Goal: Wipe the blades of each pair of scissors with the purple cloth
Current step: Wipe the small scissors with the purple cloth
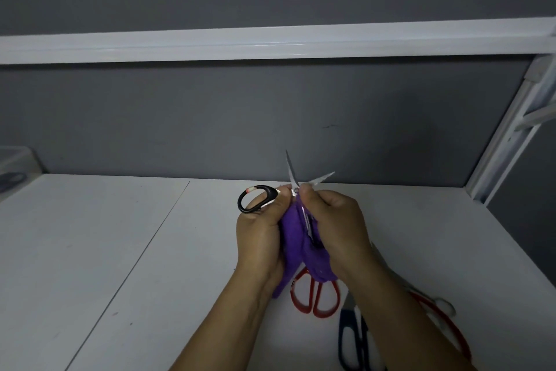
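Purple cloth (296,238), soft and bunched, hangs between the two hands above the white table (120,250). The left hand (258,229) has its fingers curled round one loop handle of the black-handled scissors (258,199) and holds them raised off the table. The right hand (334,220) is closed on the purple cloth, its fingertips (305,190) pinched at the pivot. The steel blades (293,178) stand open in a V, points away from the person, bare above the pivot.

Step in hand: wiping this pair.
1. Hold the handle firmly so the blades cannot swing shut.
2. Draw the cloth from pivot to tip along the flat of each blade, never across the edge.
3. Keep a full fold of cloth between skin and steel.
4. Wipe both faces of both blades.

Pose: both forearms enter from the lower edge and converge at mid-table, backs of the hands uppermost.

Red-handled scissors (314,295) and blue-handled scissors (352,340) lie on the table near the person. Whether they are wiped cannot be told.
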